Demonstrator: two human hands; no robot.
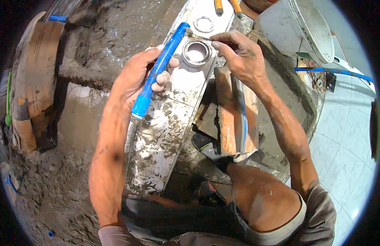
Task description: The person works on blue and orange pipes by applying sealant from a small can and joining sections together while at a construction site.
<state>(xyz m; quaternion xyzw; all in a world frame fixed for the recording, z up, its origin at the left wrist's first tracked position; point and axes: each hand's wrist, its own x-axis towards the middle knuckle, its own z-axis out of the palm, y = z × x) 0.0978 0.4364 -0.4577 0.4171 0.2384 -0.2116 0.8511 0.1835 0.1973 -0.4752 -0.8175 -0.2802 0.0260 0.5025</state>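
My left hand is wrapped round a blue plastic pipe, held slanting with its upper end away from me. The pipe's lower end has a wider, brighter blue fitting. Between the thumb and fingers of my right hand is a thin glue brush. Its dark tip meets the pipe's upper end. Just below the brush, an open round tin stands on a mud-smeared white board. A round metal lid lies beyond the tin.
Two orange tool handles lie at the board's far end. A large white bucket stands at the far right. Wet cement spreads on the left beside a curved brown slab. Hollow orange bricks and a hose lie near my knee.
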